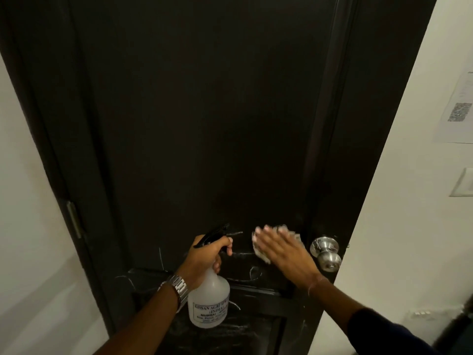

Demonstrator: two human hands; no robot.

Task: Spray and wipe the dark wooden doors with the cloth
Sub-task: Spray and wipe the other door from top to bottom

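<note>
My right hand (281, 248) lies flat, fingers straight, pressing the pale cloth (258, 249) against the dark wooden door (204, 124) just left of the steel knob (325, 251); my left hand (207, 257) grasps the neck of the spray bottle (208, 301), its black nozzle aimed at the panel, a watch (176, 286) on that wrist. Risks, as I judge them: the cloth is pinned by palm pressure alone, so a fast stroke could let it slide out from under my fingers and drop; a sweep carried too far right would knock my knuckles on the knob; a squeeze of the trigger now would wet my wiping hand instead of the wood. The door fills most of the view, standing between white walls, matt and nearly black. Pale, chalky scribbles and streaks cluster low on it, around and beneath my hands and along the recessed lower panel, so most of the marking appears not yet cleaned.
</note>
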